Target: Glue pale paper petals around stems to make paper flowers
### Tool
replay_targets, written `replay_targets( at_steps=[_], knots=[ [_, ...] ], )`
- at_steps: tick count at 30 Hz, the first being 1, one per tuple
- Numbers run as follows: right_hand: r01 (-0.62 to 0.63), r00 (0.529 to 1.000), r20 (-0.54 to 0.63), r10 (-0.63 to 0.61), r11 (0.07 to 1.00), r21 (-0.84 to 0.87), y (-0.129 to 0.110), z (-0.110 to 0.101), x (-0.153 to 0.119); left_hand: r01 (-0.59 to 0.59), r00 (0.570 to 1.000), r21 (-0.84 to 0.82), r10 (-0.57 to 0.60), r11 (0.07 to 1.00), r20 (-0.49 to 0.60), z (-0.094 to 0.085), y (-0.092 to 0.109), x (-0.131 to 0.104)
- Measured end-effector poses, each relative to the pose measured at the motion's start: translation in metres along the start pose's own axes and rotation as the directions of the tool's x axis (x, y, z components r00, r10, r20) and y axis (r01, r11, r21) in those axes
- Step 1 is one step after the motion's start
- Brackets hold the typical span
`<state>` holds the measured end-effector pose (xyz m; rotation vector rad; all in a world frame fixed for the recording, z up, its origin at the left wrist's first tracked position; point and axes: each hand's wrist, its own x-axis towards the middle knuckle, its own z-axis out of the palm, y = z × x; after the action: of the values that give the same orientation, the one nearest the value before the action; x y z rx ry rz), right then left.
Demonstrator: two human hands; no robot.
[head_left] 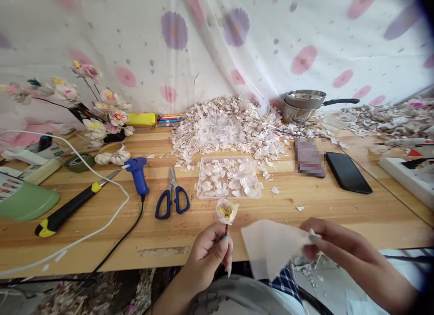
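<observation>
Pinched upright by its thin brown stem in my left hand (212, 256) is a small handmade flower (226, 212) with cream petals and a yellow centre. To the right, my right hand (334, 245) grips one corner of a thin, whitish translucent sheet (271, 247), which hangs over the table's front edge and my lap. What the sheet is made of I cannot tell. Just beyond the flower lies a clear compartment box (255, 191) with loose pale petals in it. Blue-handled scissors (172, 197) rest on the table to the left of the box.
A blue glue gun (137, 174), a black-and-yellow utility knife (73, 208) and a white cable (111, 222) lie at left. Behind the box rises a petal heap (190, 129). A black phone (349, 172) and pans (301, 109) stand at right. Finished flowers (110, 102) stand back left.
</observation>
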<state>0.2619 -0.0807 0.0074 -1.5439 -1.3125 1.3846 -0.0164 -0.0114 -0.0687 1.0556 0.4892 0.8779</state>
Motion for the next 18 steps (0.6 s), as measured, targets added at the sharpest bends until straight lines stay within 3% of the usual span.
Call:
replay_targets(
  at_steps=[5, 7, 9, 11, 13, 14, 18],
  knots=[
    [-0.029, 0.989, -0.148, 0.009, 0.991, -0.133, 0.016, 0.009, 0.035, 0.015, 0.999, 0.003, -0.015, 1.000, -0.033, 0.003, 0.005, 0.003],
    [0.025, 0.971, -0.229, -0.064, 0.985, -0.168, 0.022, 0.014, 0.037, 0.057, 0.997, 0.023, -0.056, 0.998, -0.051, 0.005, 0.007, 0.004],
    [0.165, 0.914, -0.322, -0.248, 0.951, -0.263, 0.024, 0.020, 0.037, 0.120, 0.991, 0.045, -0.116, 0.992, -0.068, 0.007, 0.009, 0.006],
    [0.324, 0.814, -0.364, -0.453, 0.873, -0.364, 0.024, 0.028, 0.036, 0.176, 0.982, 0.102, -0.168, 0.979, -0.083, 0.010, 0.011, 0.008],
    [0.451, 0.746, -0.337, -0.575, 0.808, -0.379, 0.024, 0.036, 0.036, 0.196, 0.979, 0.213, -0.181, 0.957, -0.092, 0.012, 0.014, 0.010],
    [0.499, 0.736, -0.305, -0.604, 0.789, -0.358, 0.025, 0.041, 0.036, 0.197, 0.979, 0.272, -0.177, 0.942, -0.095, 0.013, 0.015, 0.011],
    [0.628, 0.751, -0.049, -0.659, 0.734, -0.258, 0.033, 0.051, 0.031, 0.193, 0.980, 0.413, -0.152, 0.890, -0.131, 0.015, 0.020, 0.014]
  ],
)
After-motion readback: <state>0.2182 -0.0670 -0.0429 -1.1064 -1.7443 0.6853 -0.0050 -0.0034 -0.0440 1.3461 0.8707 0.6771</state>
